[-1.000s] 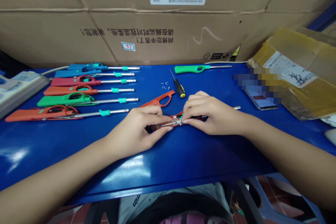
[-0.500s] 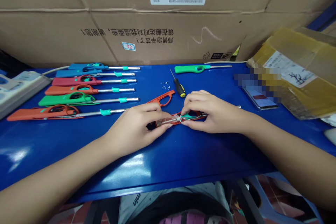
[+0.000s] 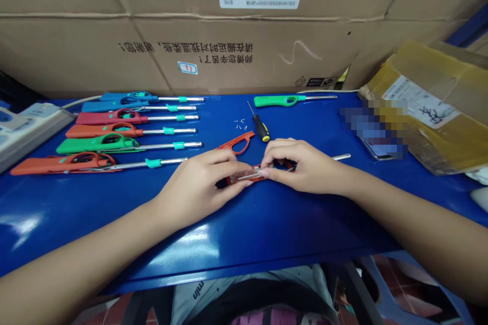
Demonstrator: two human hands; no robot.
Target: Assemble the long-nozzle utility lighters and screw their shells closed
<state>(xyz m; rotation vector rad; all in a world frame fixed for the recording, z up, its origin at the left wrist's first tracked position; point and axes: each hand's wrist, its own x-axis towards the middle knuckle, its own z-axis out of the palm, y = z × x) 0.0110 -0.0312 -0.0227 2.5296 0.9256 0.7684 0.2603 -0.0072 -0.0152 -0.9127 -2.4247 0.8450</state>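
Note:
Between my hands lies an opened red-orange gas lighter [image 3: 244,174], its clear fuel tank showing and its metal tube poking out to the right. My left hand [image 3: 208,180] is closed around the tank end, thumb in front and fingers behind. The fingers of my right hand [image 3: 301,166] pinch at the middle of the lighter, by the tank's right end; they cover the trigger area, so the small parts there are mostly hidden. Just behind my left hand rests a loose orange casing half [image 3: 239,143] with a finger loop.
Several lighters in blue, red, green and orange, such as the green one [image 3: 99,143], lie in a row at left. A screwdriver [image 3: 261,127], small screws [image 3: 241,124] and a green lighter [image 3: 276,101] are behind my hands. A phone [image 3: 377,144] and taped box [image 3: 423,106] stand right.
My right hand's fingers have shifted slightly left and closed in over the middle of the lighter, covering the green part. More of the metal tube shows at right. My left hand keeps its hold.

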